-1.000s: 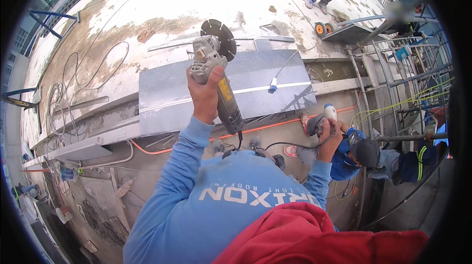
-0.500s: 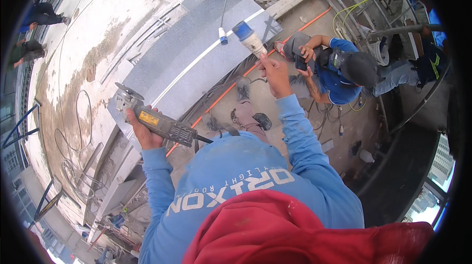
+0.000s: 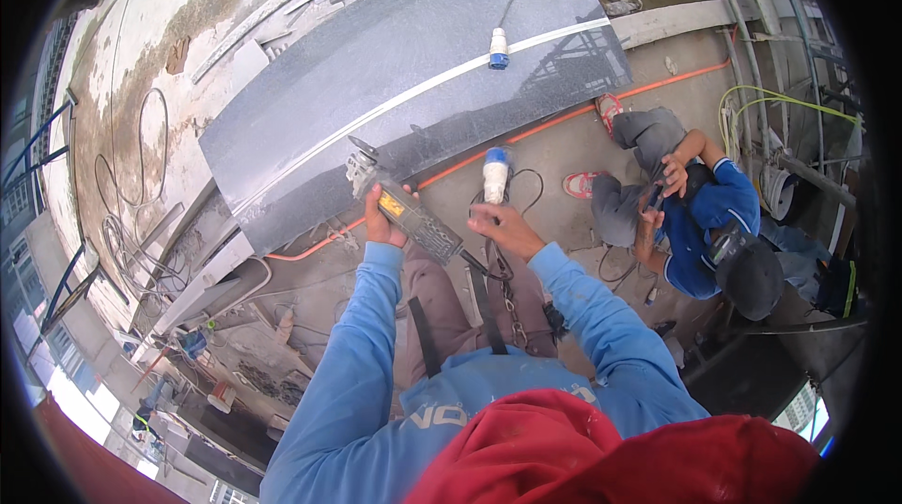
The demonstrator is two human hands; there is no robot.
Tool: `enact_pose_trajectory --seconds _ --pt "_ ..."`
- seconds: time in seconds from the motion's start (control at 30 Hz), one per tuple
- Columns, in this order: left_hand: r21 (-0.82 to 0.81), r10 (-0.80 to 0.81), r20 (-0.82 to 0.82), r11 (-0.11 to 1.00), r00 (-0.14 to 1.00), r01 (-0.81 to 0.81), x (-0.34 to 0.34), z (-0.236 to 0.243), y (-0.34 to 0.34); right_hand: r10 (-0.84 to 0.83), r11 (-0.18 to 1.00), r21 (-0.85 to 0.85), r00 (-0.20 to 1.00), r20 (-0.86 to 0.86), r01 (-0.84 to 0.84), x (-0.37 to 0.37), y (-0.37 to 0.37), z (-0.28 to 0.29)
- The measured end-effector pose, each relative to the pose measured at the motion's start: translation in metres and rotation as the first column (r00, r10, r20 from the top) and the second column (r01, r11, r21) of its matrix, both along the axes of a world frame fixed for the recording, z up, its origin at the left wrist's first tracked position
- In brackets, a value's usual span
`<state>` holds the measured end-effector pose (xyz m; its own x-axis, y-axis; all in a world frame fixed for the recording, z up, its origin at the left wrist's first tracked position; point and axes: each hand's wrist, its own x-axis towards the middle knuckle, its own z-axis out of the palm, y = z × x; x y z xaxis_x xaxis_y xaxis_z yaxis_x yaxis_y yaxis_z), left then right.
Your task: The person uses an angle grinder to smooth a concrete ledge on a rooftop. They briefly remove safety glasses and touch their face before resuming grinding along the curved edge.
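Note:
My left hand point(image 3: 381, 220) is wrapped round the body of a dark angle grinder point(image 3: 418, 222) with a yellow label. The disc end tilts up and away, just over the near edge of a grey stone slab point(image 3: 376, 81). A cord leaves the grinder's rear towards my lap. Between the fingers of my right hand point(image 3: 509, 230) is the lower end of a white industrial plug point(image 3: 494, 180), its blue end pointing away from me. A matching white and blue cable connector point(image 3: 499, 49) lies on the slab with its cord running off the far edge.
An orange hose point(image 3: 554, 122) runs along the slab's near edge. To the right crouches a person in a blue shirt point(image 3: 719, 222), holding a phone. Metal poles point(image 3: 752, 53) stand behind them. Coiled cable point(image 3: 141, 241) and scrap strips lie at the left.
My right hand has lowered the plug nearer to my body. My left hand has brought the grinder to the right. The view has shifted, showing more of my legs.

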<state>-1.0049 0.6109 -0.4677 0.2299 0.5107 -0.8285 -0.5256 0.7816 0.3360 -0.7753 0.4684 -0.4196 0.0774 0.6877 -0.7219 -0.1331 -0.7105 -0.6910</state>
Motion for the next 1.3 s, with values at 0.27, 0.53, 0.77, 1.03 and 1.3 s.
enact_pose_trajectory --seconds 0.27,0.53,0.77,1.03,1.3 --pt "0.013 -0.030 0.117 0.999 0.993 0.029 0.039 -0.173 0.069 -0.046 0.998 0.026 0.977 -0.207 0.052 -0.064 0.078 -0.153" --pt "-0.014 -0.255 -0.424 0.961 0.869 0.276 0.018 -0.284 0.077 0.194 0.973 -0.014 0.791 0.580 -0.228 -0.120 0.110 -0.266" --pt "0.098 -0.139 -0.897 0.863 0.420 0.496 -0.018 -0.324 0.048 -0.025 0.985 0.161 0.894 0.448 -0.054 -0.055 0.065 -0.267" --pt "0.027 -0.030 -0.996 0.821 0.090 0.571 -0.013 -0.327 0.034 -0.596 0.780 -0.139 0.792 0.128 0.610 0.057 0.016 -0.243" --pt "0.304 -0.045 -0.935 0.408 0.352 0.861 0.184 -0.257 0.023 -0.770 0.484 -0.281 0.251 -0.586 0.829 0.079 -0.006 -0.196"
